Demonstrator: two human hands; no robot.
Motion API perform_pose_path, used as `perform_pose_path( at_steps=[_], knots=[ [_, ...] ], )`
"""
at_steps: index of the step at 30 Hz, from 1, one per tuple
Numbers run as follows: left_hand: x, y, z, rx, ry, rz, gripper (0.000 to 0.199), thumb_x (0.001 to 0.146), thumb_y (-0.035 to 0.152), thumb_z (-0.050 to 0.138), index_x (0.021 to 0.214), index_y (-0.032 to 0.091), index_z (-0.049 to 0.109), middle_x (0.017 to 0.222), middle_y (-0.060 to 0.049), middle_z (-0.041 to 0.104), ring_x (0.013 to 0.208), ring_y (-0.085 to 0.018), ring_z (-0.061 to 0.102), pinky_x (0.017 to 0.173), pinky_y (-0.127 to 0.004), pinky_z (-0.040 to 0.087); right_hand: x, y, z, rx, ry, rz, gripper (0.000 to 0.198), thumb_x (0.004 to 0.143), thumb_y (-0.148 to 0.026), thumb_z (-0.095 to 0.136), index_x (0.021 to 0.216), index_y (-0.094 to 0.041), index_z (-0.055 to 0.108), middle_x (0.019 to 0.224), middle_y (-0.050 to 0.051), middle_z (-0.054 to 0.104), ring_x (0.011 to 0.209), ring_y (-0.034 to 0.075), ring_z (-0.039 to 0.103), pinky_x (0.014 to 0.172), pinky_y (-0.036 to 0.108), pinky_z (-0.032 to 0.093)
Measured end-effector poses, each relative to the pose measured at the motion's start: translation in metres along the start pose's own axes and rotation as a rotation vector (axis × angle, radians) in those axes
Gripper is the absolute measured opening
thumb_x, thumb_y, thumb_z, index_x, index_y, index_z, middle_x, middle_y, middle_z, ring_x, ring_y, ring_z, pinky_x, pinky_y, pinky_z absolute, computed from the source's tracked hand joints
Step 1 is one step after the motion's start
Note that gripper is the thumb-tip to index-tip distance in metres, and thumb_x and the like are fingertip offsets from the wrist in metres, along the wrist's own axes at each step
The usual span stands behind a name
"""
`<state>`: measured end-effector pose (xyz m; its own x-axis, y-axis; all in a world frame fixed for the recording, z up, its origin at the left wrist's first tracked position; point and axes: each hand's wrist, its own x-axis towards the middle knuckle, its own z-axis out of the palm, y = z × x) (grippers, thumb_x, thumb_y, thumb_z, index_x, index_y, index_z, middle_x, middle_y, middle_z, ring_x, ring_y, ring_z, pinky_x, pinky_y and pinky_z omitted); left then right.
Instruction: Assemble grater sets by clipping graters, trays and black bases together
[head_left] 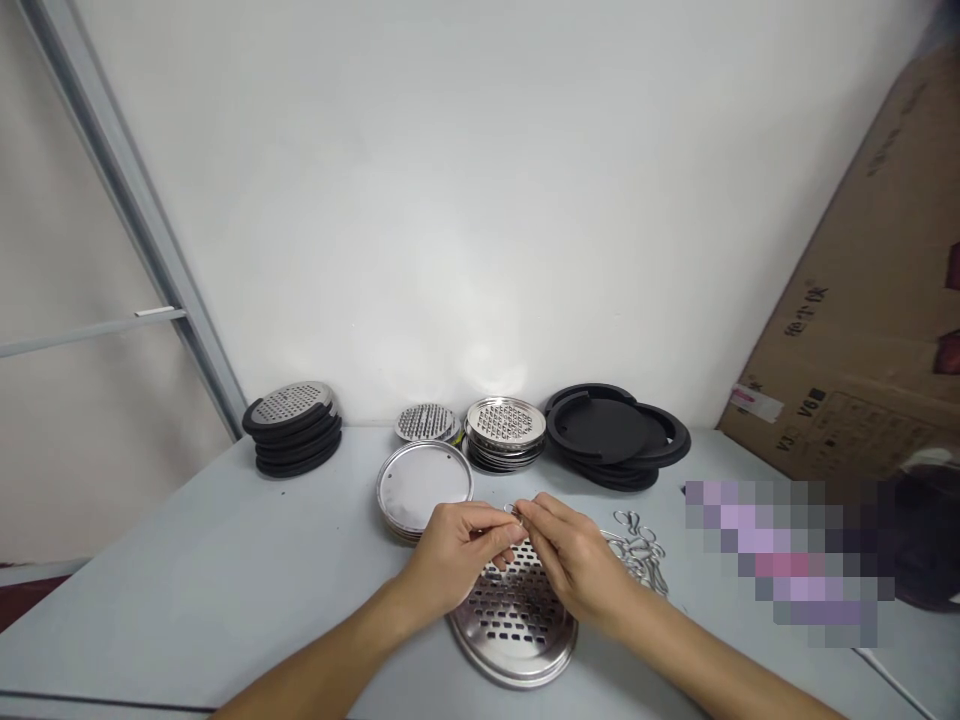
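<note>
Head view: our left hand (459, 558) and right hand (576, 556) pinch a wire hook (510, 509) above the grater disc (517, 625), probably for control

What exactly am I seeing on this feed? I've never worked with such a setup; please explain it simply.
There is no machine: a person works with a bare left hand and right hand. The single picture comes from a head-worn camera looking forward and down. Both hands pinch a small wire piece, mostly hidden, above a perforated metal plate on the table. Beside the right hand lie bent wire clips. Farther back, left to right, are a black stack topped with a perforated disc, piled metal discs and black round pieces. A cardboard box is far right; an area near it is pixelated.
</note>
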<state>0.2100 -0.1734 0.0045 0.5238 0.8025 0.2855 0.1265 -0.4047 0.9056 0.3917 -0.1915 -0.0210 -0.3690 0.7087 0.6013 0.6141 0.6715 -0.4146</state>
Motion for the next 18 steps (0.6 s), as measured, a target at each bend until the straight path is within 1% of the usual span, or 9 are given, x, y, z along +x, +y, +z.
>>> perform_pose_path(
  at_steps=[3, 5, 8, 11, 14, 16, 18],
  knots=[
    [0.0, 0.001, 0.001, -0.053, 0.001, -0.03, 0.03, 0.089, 0.031, 0.057, 0.065, 0.017, 0.068, 0.06, 0.001, 0.056, 0.06, -0.012, 0.05, 0.06, -0.024, 0.042, -0.001, 0.0, 0.0, -0.01, 0.0, -0.004, 0.023, 0.098, -0.016, 0.034, 0.096, -0.017, 0.057, 0.076, 0.004, 0.051, 0.065, 0.015, 0.05, 0.058, 0.026, 0.04],
    [-0.001, 0.001, 0.002, -0.072, 0.035, -0.057, 0.028, 0.087, 0.03, 0.06, 0.064, 0.016, 0.069, 0.057, 0.001, 0.055, 0.058, -0.012, 0.049, 0.058, -0.023, 0.041, -0.001, 0.0, 0.001, -0.013, 0.002, -0.005, 0.023, 0.098, -0.017, 0.034, 0.096, -0.017, 0.057, 0.076, 0.004, 0.052, 0.065, 0.016, 0.05, 0.059, 0.026, 0.041],
    [0.0, 0.001, 0.003, -0.122, 0.096, -0.117, 0.022, 0.083, 0.031, 0.065, 0.069, 0.016, 0.072, 0.057, 0.0, 0.058, 0.056, -0.012, 0.052, 0.056, -0.023, 0.043, -0.003, -0.001, 0.002, -0.002, 0.002, 0.0, 0.023, 0.098, -0.017, 0.034, 0.095, -0.017, 0.057, 0.077, 0.004, 0.052, 0.066, 0.016, 0.051, 0.059, 0.027, 0.041],
    [0.002, 0.002, 0.0, -0.207, 0.086, -0.152, 0.025, 0.082, 0.036, 0.066, 0.07, 0.014, 0.071, 0.059, -0.001, 0.06, 0.056, -0.012, 0.053, 0.056, -0.023, 0.045, -0.003, -0.001, 0.001, 0.011, 0.009, 0.017, 0.023, 0.098, -0.018, 0.035, 0.096, -0.018, 0.057, 0.076, 0.004, 0.052, 0.065, 0.016, 0.05, 0.059, 0.027, 0.041],
    [0.006, 0.0, -0.006, -0.294, 0.068, -0.162, 0.029, 0.082, 0.04, 0.067, 0.071, 0.013, 0.07, 0.065, -0.002, 0.062, 0.058, -0.01, 0.053, 0.056, -0.022, 0.045, -0.001, -0.001, -0.003, 0.019, 0.001, 0.052, 0.023, 0.099, -0.02, 0.035, 0.097, -0.018, 0.058, 0.076, 0.004, 0.051, 0.066, 0.016, 0.05, 0.06, 0.028, 0.041],
    [0.008, -0.002, -0.01, -0.37, 0.073, -0.183, 0.029, 0.082, 0.04, 0.067, 0.075, 0.012, 0.069, 0.068, -0.002, 0.062, 0.058, -0.009, 0.054, 0.055, -0.021, 0.043, 0.001, -0.002, -0.006, 0.043, -0.032, 0.065, 0.024, 0.1, -0.022, 0.034, 0.097, -0.019, 0.058, 0.077, 0.004, 0.052, 0.068, 0.017, 0.05, 0.062, 0.028, 0.042],
    [0.009, -0.005, -0.012, -0.439, 0.087, -0.217, 0.03, 0.081, 0.041, 0.068, 0.08, 0.011, 0.068, 0.067, -0.002, 0.061, 0.057, -0.008, 0.054, 0.053, -0.02, 0.041, 0.004, -0.004, -0.008, 0.086, -0.073, 0.06, 0.025, 0.1, -0.023, 0.035, 0.098, -0.02, 0.059, 0.078, 0.004, 0.054, 0.07, 0.017, 0.052, 0.064, 0.028, 0.043]
  ],
)
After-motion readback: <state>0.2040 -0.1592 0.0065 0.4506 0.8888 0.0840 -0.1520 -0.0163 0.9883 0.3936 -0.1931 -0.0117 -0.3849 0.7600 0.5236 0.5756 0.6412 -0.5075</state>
